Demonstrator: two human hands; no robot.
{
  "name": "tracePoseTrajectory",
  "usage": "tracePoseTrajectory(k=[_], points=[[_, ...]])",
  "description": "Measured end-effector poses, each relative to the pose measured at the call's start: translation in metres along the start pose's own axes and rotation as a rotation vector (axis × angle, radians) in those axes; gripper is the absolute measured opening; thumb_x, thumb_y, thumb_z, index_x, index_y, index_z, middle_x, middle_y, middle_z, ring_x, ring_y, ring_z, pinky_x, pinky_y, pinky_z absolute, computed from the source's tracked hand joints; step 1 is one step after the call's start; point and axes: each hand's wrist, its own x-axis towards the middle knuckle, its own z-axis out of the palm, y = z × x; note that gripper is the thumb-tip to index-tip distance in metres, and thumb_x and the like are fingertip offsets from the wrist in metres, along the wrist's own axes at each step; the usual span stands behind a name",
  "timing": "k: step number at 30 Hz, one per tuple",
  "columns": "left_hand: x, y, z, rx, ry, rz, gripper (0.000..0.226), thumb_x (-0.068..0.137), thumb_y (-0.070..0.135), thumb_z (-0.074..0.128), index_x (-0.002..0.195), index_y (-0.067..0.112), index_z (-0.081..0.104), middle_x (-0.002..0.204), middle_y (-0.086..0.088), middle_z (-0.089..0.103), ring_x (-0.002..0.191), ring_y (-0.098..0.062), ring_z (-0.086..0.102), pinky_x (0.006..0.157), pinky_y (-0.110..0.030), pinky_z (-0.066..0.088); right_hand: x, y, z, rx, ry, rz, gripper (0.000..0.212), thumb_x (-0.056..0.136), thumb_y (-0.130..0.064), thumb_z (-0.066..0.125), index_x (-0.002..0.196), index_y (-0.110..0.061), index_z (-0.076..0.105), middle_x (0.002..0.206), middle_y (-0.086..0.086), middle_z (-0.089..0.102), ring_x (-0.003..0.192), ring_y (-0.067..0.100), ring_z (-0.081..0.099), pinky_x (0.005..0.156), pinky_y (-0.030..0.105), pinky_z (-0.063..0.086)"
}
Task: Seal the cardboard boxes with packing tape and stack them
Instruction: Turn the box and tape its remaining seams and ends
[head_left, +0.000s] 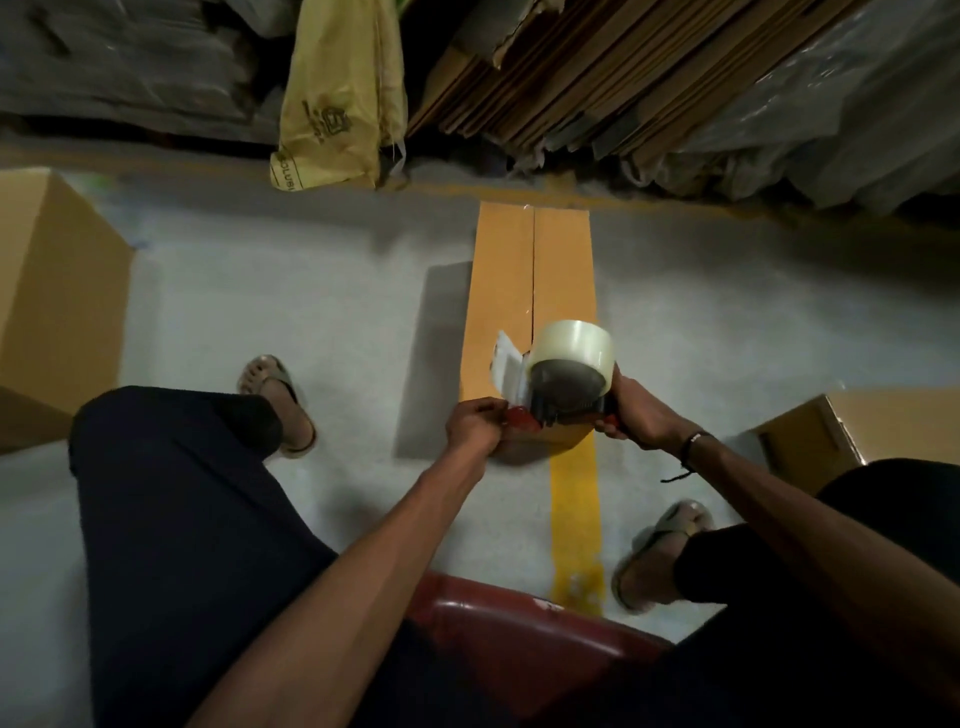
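A narrow cardboard box (509, 291) stands on the floor in front of me, its top flaps meeting along a centre seam. Over its near end I hold a tape dispenser (563, 392) loaded with a clear tape roll (574, 340). My right hand (636, 415) grips the dispenser's handle. My left hand (475, 423) pinches at the dispenser's red front end, where the loose tape end (509, 366) curls upward.
A large cardboard box (57, 291) stands at the left and another box (857, 426) at the right. Flattened cardboard sheets (571, 78), a yellow bag (337, 114) and plastic-wrapped bundles line the far wall. A yellow floor stripe (576, 525) and a red stool (519, 639) lie below me.
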Motion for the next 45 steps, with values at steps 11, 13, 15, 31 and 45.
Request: tracePoseTrajectory(k=[11, 13, 15, 31, 45], points=[[0.093, -0.002, -0.074, 0.46, 0.209, 0.236, 0.022, 0.089, 0.034, 0.081, 0.094, 0.013, 0.084, 0.068, 0.002, 0.067, 0.059, -0.009, 0.056, 0.055, -0.023, 0.043, 0.069, 0.042, -0.027, -0.172, 0.023, 0.077, 0.08, 0.104, -0.067, 0.008, 0.07, -0.008, 0.05, 0.056, 0.01, 0.05, 0.048, 0.018, 0.037, 0.049, 0.024, 0.038], [0.096, -0.005, -0.074, 0.528, 0.196, 0.256, 0.025, 0.091, 0.037, 0.079, 0.087, 0.012, 0.083, 0.061, 0.002, 0.063, 0.064, -0.018, 0.057, 0.053, -0.026, 0.036, 0.071, 0.055, -0.026, -0.167, 0.015, 0.092, 0.077, 0.106, -0.063, 0.012, 0.071, -0.005, 0.049, 0.056, 0.011, 0.048, 0.049, 0.019, 0.036, 0.048, 0.025, 0.036], [0.104, -0.009, -0.07, 0.579, 0.209, 0.268, 0.029, 0.091, 0.041, 0.077, 0.086, 0.013, 0.082, 0.073, -0.007, 0.072, 0.076, -0.03, 0.066, 0.059, -0.027, 0.036, 0.077, 0.065, -0.021, -0.239, 0.021, 0.089, 0.076, 0.109, -0.055, 0.014, 0.071, 0.0, 0.052, 0.055, 0.011, 0.051, 0.049, 0.021, 0.039, 0.048, 0.023, 0.037], [0.14, -0.019, -0.057, 0.748, 0.305, 0.249, 0.027, 0.097, 0.047, 0.065, 0.084, 0.029, 0.08, 0.082, 0.005, 0.065, 0.089, -0.023, 0.058, 0.1, -0.044, 0.048, 0.102, 0.094, -0.013, -0.481, 0.1, 0.025, 0.053, 0.103, -0.06, 0.01, 0.076, -0.034, 0.048, 0.053, 0.002, 0.06, 0.045, 0.015, 0.051, 0.061, 0.041, 0.052], [0.158, -0.031, -0.054, 0.67, 0.324, 0.008, 0.04, 0.082, 0.056, 0.076, 0.084, 0.017, 0.079, 0.091, -0.004, 0.076, 0.086, -0.026, 0.069, 0.085, -0.039, 0.059, 0.126, 0.128, -0.017, -0.644, 0.045, 0.061, 0.056, 0.107, -0.023, 0.049, 0.155, -0.005, 0.029, 0.081, 0.019, 0.067, 0.072, 0.039, 0.061, 0.061, 0.044, 0.05]])
